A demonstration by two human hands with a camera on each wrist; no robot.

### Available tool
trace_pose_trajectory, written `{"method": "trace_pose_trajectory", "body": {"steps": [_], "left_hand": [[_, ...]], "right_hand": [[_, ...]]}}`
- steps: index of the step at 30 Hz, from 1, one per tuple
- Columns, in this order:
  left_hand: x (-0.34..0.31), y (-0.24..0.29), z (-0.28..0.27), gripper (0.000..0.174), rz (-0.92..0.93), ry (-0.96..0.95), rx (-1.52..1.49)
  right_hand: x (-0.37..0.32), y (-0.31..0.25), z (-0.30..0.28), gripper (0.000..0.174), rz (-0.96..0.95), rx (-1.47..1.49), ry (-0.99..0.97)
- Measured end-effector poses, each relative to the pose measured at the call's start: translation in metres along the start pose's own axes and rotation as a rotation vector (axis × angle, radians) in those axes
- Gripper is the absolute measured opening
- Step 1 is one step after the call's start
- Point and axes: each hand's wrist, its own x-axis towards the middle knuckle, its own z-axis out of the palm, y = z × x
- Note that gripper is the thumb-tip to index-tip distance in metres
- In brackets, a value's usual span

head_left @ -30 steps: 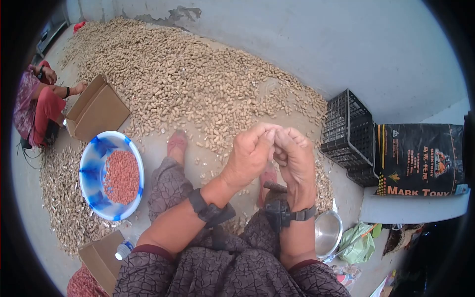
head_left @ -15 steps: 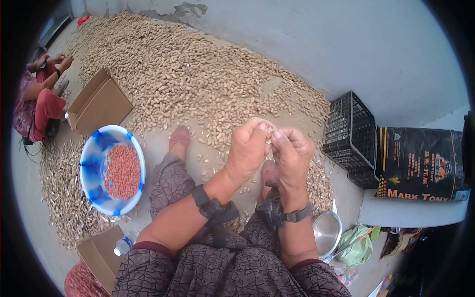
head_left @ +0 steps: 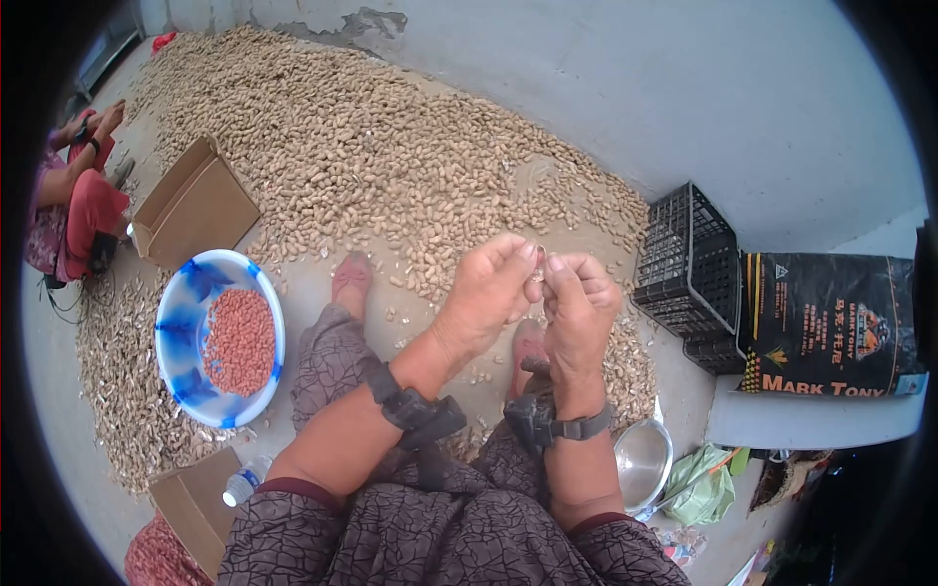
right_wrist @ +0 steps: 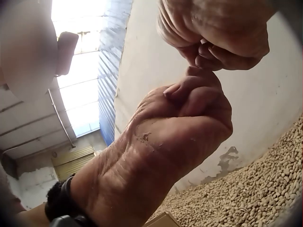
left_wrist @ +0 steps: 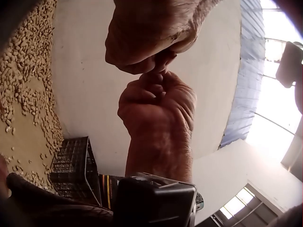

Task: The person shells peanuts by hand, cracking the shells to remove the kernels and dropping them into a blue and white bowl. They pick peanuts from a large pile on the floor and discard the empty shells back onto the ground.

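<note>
My left hand point(head_left: 486, 298) and right hand point(head_left: 579, 317) meet fingertip to fingertip over my lap. Between both thumbs and forefingers they pinch a small peanut point(head_left: 539, 258), mostly covered, with a reddish bit showing. The left wrist view has the left hand point(left_wrist: 154, 33) above and the right hand point(left_wrist: 158, 116) below, tips close together. From the right wrist, the left hand point(right_wrist: 175, 127) lies below the right hand point(right_wrist: 220, 30); the fingers hide the peanut there. A blue-and-white basin point(head_left: 186, 376) of shelled reddish peanuts point(head_left: 239, 342) stands to my left.
A large heap of unshelled peanuts point(head_left: 362, 146) spreads ahead to the wall. Empty shells point(head_left: 117, 391) lie beyond the basin, near a cardboard box point(head_left: 195, 210) and a seated person point(head_left: 83, 215). At right are a black crate point(head_left: 684, 259), a printed sack point(head_left: 831, 322) and a metal bowl point(head_left: 643, 464).
The pressed-together fingertips have parted slightly, and the reddish bit now shows between them. The seated person's hands have moved up from the cardboard box.
</note>
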Motion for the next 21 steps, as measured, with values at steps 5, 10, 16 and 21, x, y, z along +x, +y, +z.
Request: {"method": "trace_pose_trajectory", "body": {"steps": [5, 10, 16, 21], "left_hand": [[-0.001, 0.006, 0.002, 0.022, -0.068, 0.045, -0.065], [0.002, 0.004, -0.004, 0.024, -0.098, 0.037, -0.006], [0.002, 0.002, -0.001, 0.027, -0.058, 0.095, 0.19], [0.004, -0.001, -0.007, 0.03, -0.028, 0.053, 0.117]], "right_hand": [[-0.003, -0.007, 0.003, 0.01, -0.024, -0.126, 0.021], [-0.004, -0.004, 0.004, 0.01, -0.106, -0.126, 0.037], [-0.001, 0.0, 0.003, 0.009, -0.195, -0.262, 0.068], [0.0, 0.006, 0.006, 0.004, -0.428, -0.405, 0.047]]}}
